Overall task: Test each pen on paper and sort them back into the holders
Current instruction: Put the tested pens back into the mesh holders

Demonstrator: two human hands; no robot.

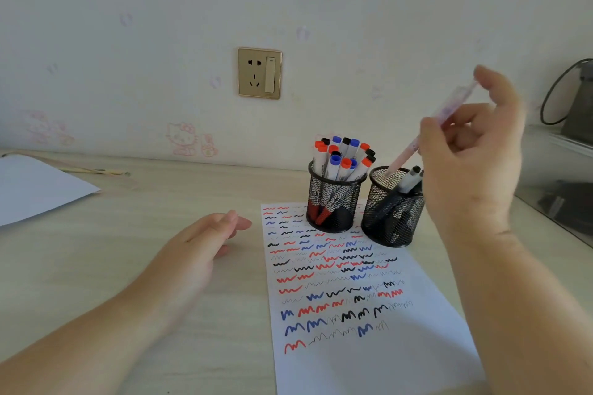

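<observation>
My right hand (471, 151) pinches a pale pink pen (404, 155), tilted, its tip just over the rim of the right black mesh holder (393, 218). That holder contains a few dark pens. The left mesh holder (333, 202) is packed with several markers with red, blue and black caps. Both holders stand on the far end of a white paper sheet (385, 356) covered with red, blue and black squiggles. My left hand (205, 240) hovers open just left of the sheet, fingers relaxed, holding nothing.
A second white sheet (35, 189) lies at the far left of the wooden desk (144, 202). A wall socket (259, 73) sits above the holders. A shelf with a dark bag (577, 99) stands at the right edge.
</observation>
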